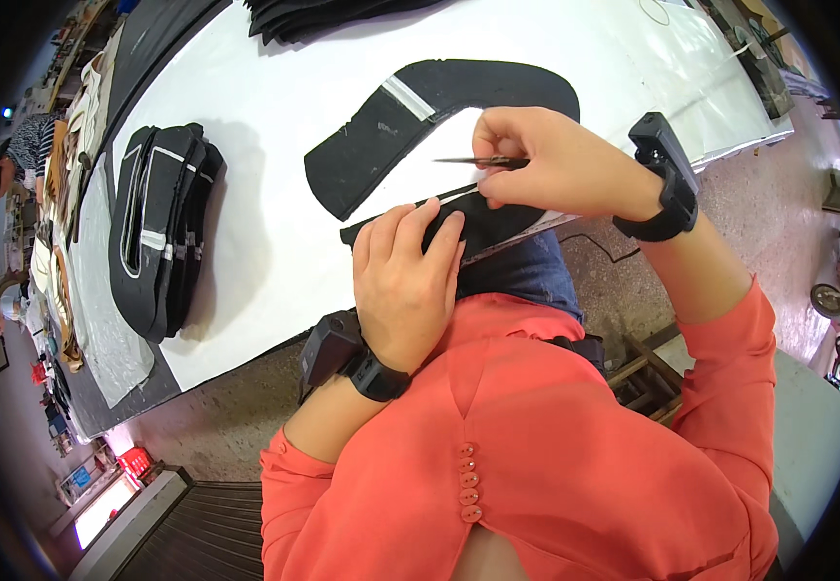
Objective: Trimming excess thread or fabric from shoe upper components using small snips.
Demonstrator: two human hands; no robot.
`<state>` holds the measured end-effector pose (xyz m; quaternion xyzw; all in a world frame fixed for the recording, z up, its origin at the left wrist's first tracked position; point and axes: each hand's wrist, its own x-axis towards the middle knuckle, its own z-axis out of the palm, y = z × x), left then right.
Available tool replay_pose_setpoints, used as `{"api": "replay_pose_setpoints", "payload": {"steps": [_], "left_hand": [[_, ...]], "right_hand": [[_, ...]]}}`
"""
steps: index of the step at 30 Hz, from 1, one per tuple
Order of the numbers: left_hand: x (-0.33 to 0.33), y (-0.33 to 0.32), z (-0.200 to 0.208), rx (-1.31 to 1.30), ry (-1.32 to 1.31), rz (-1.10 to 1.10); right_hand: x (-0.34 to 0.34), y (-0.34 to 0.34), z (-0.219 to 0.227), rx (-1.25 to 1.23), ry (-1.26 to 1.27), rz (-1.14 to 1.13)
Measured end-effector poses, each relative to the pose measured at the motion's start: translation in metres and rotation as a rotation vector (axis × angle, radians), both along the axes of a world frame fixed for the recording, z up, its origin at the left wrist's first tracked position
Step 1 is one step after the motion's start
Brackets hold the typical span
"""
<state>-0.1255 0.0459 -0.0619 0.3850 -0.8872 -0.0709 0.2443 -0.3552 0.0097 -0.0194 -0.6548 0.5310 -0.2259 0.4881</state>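
My right fingers (485, 138) pinch a pointed tool (507, 162); my left fingers (412, 229) lie spread on the near black piece (497, 224).

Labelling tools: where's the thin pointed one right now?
Head view, upper middle: the thin pointed tool is in the right hand, tip leftward, beyond the black piece under the left hand.

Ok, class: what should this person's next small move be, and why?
Probably turn the pointed tool away from the left hand: its tip juts leftward from the pinch of the right hand and, in this view, shows just above the left hand, which lies on the nearer black piece.
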Motion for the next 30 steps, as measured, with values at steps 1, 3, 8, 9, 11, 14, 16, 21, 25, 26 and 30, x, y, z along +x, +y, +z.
{"api": "replay_pose_setpoints", "payload": {"steps": [1, 3, 8, 9, 11, 14, 16, 21, 25, 26, 30], "left_hand": [[0.0, 0.0, 0.0, 0.001, 0.004, -0.003], [0.0, 0.0, 0.001, 0.003, 0.009, -0.007], [0.0, 0.0, -0.001, 0.001, 0.013, 0.003], [0.0, 0.0, -0.001, 0.003, 0.014, 0.001], [0.001, 0.0, -0.003, 0.006, 0.031, 0.008], [0.001, 0.002, -0.006, 0.0, 0.04, 0.015], [0.001, 0.002, -0.005, -0.001, 0.039, 0.014], [0.0, 0.002, -0.006, -0.008, 0.035, 0.01], [0.0, 0.001, -0.007, -0.001, 0.042, 0.017], [0.0, 0.001, -0.007, 0.003, 0.051, 0.018], [0.0, 0.002, -0.007, -0.004, 0.044, 0.015]], "right_hand": [[-0.002, 0.001, -0.001, 0.059, 0.028, -0.055], [-0.006, 0.004, -0.003, 0.07, 0.167, -0.086], [-0.007, 0.007, -0.011, -0.042, 0.254, -0.103], [-0.006, 0.007, -0.01, -0.05, 0.275, -0.115], [-0.005, 0.008, -0.013, -0.068, 0.268, -0.116], [-0.007, 0.008, -0.014, -0.092, 0.253, -0.117], [-0.009, 0.008, -0.012, -0.097, 0.244, -0.114], [-0.004, 0.009, -0.025, -0.449, 0.245, -0.056], [0.012, 0.001, -0.009, -0.208, 0.101, 0.004], [0.014, -0.001, -0.004, -0.209, 0.101, 0.005], [0.016, -0.013, 0.002, 0.177, 0.027, -0.118]]}}
